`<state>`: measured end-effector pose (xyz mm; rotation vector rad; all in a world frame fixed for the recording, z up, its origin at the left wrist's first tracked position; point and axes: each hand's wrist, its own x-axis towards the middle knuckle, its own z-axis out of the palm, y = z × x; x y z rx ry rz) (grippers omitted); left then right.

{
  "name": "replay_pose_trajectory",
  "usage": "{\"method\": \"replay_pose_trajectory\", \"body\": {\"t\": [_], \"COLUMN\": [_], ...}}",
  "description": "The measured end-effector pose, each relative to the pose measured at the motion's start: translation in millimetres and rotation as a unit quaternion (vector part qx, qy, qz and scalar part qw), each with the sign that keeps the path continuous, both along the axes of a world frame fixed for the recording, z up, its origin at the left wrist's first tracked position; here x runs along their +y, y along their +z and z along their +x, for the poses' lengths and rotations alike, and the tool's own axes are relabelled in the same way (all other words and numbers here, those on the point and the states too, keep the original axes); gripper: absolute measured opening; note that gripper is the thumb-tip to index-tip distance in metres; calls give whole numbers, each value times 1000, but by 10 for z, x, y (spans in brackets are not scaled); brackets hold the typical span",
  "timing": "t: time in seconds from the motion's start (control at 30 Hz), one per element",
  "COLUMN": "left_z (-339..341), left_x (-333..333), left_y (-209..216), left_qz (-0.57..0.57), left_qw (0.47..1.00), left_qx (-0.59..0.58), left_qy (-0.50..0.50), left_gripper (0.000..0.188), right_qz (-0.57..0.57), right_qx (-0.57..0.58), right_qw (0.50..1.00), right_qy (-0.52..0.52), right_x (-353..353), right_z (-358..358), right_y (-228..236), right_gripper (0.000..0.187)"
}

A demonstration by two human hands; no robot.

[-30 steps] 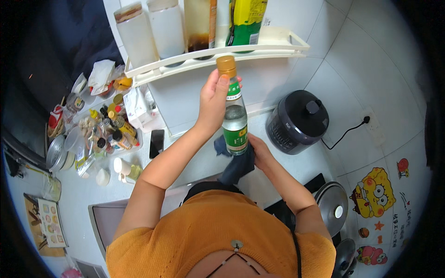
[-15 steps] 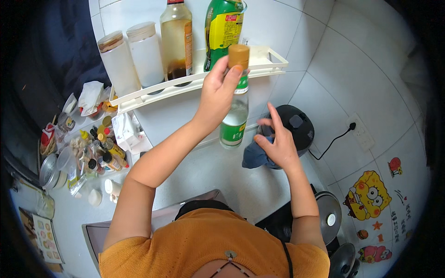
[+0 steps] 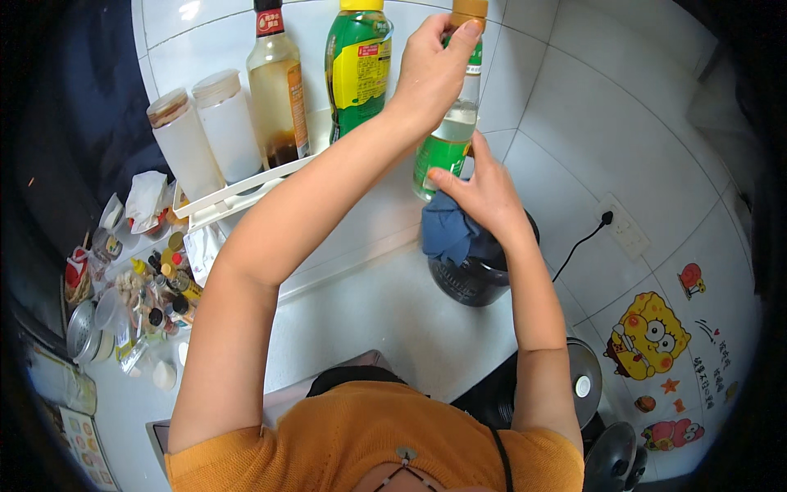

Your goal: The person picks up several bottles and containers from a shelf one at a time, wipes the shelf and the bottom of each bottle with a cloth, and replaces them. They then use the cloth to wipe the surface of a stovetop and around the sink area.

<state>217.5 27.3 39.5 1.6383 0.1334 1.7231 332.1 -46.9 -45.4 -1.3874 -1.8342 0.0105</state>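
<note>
High at the upper middle, my left hand point(image 3: 428, 78) is wrapped around the neck of a clear glass bottle point(image 3: 443, 161) with a green label and a gold-brown cap. The bottle tilts slightly and holds clear liquid. My right hand point(image 3: 493, 199) is at the bottle's lower end, its thumb against the label and its other fingers partly hidden behind. A dark blue cloth point(image 3: 448, 231) hangs from the right hand, just under the bottle's base. Below the cloth stands a rounded black appliance point(image 3: 469, 284), partly covered by the cloth and hand.
A white wall shelf point(image 3: 220, 202) carries two lidded jars point(image 3: 190, 152), a brown-liquid bottle point(image 3: 277, 98) and a green-and-yellow bottle point(image 3: 358, 70). Crowded condiments point(image 3: 174, 287) stand at left. A plugged black cord point(image 3: 580, 243) runs along the right wall. Lidded pans point(image 3: 584, 365) sit at lower right.
The bottle has risen and moved right in my left hand. My right hand has come up with the cloth, from beside the bottle to its lower end.
</note>
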Motion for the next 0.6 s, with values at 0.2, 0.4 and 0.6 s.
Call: {"method": "replay_pose_trajectory", "body": {"t": [0.2,0.4,0.6], "left_z": [181,270,336], "left_x": [187,412,749], "left_y": [482,629,611], "left_qz": [90,53,58], "left_qw": [996,996,998], "left_qx": [-10,55,-16], "left_qy": [26,54,13], "left_gripper": [33,40,36], "right_qz": [44,26,0], "right_qx": [3,19,90], "right_qw": [999,999,994], "right_qy": [-1,40,64], "right_x": [287,666,824], "right_z": [229,387,332], "right_y": [494,678,782], "right_gripper": [65,64,64]}}
